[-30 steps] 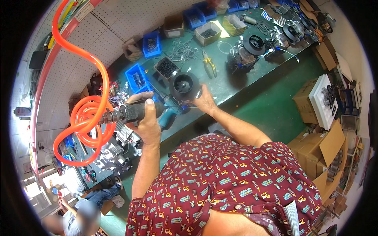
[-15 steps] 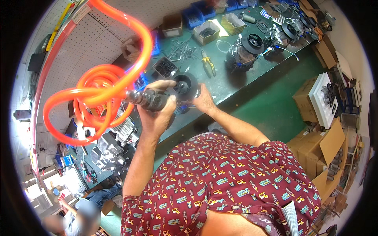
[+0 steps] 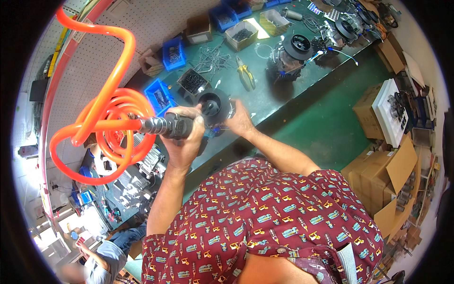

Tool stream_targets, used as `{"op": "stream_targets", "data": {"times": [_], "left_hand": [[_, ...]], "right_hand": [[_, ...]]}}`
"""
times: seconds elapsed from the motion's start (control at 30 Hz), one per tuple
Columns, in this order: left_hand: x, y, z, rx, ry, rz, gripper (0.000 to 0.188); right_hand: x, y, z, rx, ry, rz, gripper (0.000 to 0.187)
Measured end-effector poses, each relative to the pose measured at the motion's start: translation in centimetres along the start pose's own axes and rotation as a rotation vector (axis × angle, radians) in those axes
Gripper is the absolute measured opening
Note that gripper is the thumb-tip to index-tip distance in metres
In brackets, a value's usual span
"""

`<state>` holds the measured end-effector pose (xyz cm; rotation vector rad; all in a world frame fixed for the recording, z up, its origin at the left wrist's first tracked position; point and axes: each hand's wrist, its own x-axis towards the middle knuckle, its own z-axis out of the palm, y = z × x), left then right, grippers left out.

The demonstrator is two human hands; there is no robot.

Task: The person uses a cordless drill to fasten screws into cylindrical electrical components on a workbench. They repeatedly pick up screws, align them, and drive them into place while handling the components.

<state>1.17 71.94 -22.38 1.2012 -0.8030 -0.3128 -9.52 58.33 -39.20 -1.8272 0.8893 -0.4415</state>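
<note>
My left hand [image 3: 189, 142] is closed round a dark air-powered driver [image 3: 178, 127], its metal coupling joined to a coiled orange hose [image 3: 128, 52]. The driver's front end, mostly hidden by my fingers, is close beside a black flywheel [image 3: 221, 105] with a cup-shaped hub. Whether its tip touches anything cannot be seen. On the far side of the flywheel, my right hand [image 3: 240, 120] grips the unit beneath it at the edge, with some fingertips hidden. That unit is at the near edge of the green workbench [image 3: 262, 106].
Behind the flywheel are a bin of small dark screws [image 3: 193, 81], bent metal rods [image 3: 210, 57] and yellow-handled pliers [image 3: 246, 75]. Similar engines [image 3: 291, 54] stand along the bench to the right. Blue bins [image 3: 161, 97] line the back. Another person [image 3: 111, 253] is at lower left.
The driver and my left hand have shifted slightly left and down in the picture, still beside the flywheel. The hose's upper loop has swung left, uncovering the blue bins.
</note>
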Motion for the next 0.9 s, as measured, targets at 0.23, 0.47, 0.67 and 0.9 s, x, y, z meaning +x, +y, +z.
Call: {"op": "stream_targets", "data": {"times": [0.23,0.47,0.67,0.9], "left_hand": [[-1.0,0.8,-0.4,0.026,0.026,0.004,0.024],[-1.6,4.1,1.1,0.348,0.321,-0.03,0.026],[-2.4,5.7,2.5,-0.026,0.239,-0.028,0.028],[-0.7,1.6,4.4,0.026,0.202,0.14,0.032]], "right_hand": [[-0.6,-0.7,0.4,-0.022,-0.033,-0.022,0.078],[-0.8,-0.6,0.5,-0.02,-0.087,0.021,0.085],[-1.3,-0.6,0.6,-0.003,-0.072,-0.002,0.089],[-0.3,-0.9,0.8,0.012,-0.096,0.012,0.09]]}}
